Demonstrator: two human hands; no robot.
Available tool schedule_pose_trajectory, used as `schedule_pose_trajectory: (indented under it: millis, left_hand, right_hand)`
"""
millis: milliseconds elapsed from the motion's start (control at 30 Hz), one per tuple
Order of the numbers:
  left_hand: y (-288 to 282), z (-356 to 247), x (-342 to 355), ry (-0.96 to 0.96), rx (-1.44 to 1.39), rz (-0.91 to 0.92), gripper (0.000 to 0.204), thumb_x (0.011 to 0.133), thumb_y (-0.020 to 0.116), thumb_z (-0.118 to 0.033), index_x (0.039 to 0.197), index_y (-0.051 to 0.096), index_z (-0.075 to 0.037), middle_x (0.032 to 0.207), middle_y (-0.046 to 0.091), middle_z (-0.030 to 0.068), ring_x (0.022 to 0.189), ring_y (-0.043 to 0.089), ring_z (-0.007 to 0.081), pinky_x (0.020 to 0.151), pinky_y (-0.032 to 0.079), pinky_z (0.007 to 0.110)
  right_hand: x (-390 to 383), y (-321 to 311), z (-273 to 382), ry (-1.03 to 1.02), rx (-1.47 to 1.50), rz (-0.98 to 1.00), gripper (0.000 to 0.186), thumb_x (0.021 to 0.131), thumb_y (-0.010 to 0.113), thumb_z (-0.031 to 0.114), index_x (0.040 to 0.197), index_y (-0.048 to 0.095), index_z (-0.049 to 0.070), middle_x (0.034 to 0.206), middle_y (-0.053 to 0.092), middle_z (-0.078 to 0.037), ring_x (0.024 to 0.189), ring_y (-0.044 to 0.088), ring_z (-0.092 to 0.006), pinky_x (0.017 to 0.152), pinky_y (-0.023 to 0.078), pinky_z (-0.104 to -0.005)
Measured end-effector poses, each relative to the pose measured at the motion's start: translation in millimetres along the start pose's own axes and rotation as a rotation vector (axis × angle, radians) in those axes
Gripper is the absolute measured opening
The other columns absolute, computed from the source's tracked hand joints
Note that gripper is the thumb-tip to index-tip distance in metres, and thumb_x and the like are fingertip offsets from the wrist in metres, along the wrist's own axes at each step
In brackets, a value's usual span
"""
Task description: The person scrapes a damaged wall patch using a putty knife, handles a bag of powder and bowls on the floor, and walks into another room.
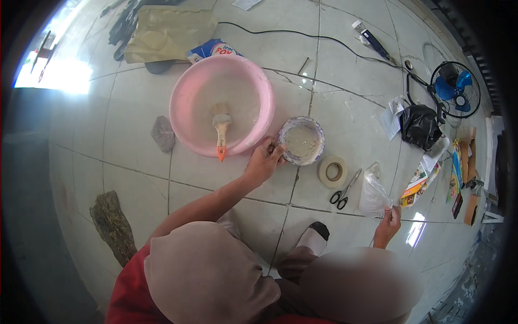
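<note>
My left hand (265,159) grips the near-left rim of a small paste-smeared tub (302,141) holding pale, lumpy paste, beside a large pink basin (184,110). Across the basin's near side rests a paintbrush (221,133) with an orange handle tip and bristles toward the middle, above cloudy liquid. My right hand (389,218) pinches the end of a clear plastic bag (373,190) on the tiles. Between my hands lie a roll of beige tape (327,171) and black-handled scissors (341,198).
A fan (468,102), a black bag (415,127), colourful paper scraps (415,183) and cardboard (470,208) lie at right. A cord (308,34), cutter-like tool (372,40) and khaki sheet (164,32) lie beyond; a stone-like slab (111,227) and small grey lump (162,133) at left.
</note>
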State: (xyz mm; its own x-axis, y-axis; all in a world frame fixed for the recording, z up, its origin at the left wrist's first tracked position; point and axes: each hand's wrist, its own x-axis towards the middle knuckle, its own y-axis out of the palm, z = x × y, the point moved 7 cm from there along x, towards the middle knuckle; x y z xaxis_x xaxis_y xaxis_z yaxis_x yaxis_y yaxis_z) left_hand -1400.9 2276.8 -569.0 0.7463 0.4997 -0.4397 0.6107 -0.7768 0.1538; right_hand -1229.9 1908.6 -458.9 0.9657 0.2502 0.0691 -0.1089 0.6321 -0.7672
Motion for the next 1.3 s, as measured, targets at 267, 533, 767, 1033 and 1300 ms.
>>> schedule_pose_trajectory:
  millis: [267,533,767,1033,1300]
  left_hand:
    - [-20,-22,-35,-0.117,0.333,-0.097,0.027,0.089,0.059,-0.021,0.088,0.045,0.002,0.081,0.054,0.0074,0.069,0.057,0.0115,0.061,0.053,0.026]
    - [51,-73,-61,0.43,0.144,0.479,0.096,0.075,0.07,-0.046,0.141,0.016,-0.003,0.14,0.027,0.0175,0.128,0.033,0.0305,0.103,0.031,0.045]
    - [45,-38,-57,0.069,0.071,0.368,0.053,0.088,0.059,-0.037,0.122,0.047,0.002,0.109,0.058,0.0113,0.103,0.054,0.0188,0.088,0.044,0.034]
    - [14,-49,-57,-0.131,0.102,0.057,0.035,0.092,0.053,-0.026,0.11,0.052,0.005,0.089,0.062,0.0102,0.072,0.062,0.0137,0.058,0.053,0.027]
    - [-6,-42,-57,-0.152,0.186,-0.009,0.035,0.091,0.053,-0.024,0.109,0.051,0.006,0.09,0.062,0.011,0.075,0.061,0.0142,0.059,0.052,0.028]
  right_hand:
    - [6,-7,35,-0.161,0.092,0.025,0.018,0.081,0.044,-0.007,0.092,0.058,-0.006,0.077,0.05,-0.009,0.07,0.052,-0.017,0.062,0.04,-0.0242]
    - [17,57,126,-0.325,0.399,0.574,0.004,0.081,0.054,-0.003,0.082,0.058,-0.003,0.073,0.049,-0.005,0.064,0.046,-0.0137,0.059,0.038,-0.024]
    - [-8,135,120,0.406,0.772,0.834,0.017,0.087,0.061,0.016,0.084,0.061,-0.001,0.073,0.053,0.0,0.065,0.049,-0.0079,0.06,0.045,-0.0236]
    - [-50,185,120,0.749,0.892,0.876,0.034,0.09,0.058,0.03,0.101,0.061,-0.001,0.088,0.061,-0.005,0.077,0.055,-0.0096,0.069,0.047,-0.0258]
    - [-70,196,140,0.587,0.935,1.136,0.056,0.09,0.051,0.046,0.121,0.047,0.0,0.111,0.055,-0.01,0.095,0.054,-0.0143,0.081,0.045,-0.0285]
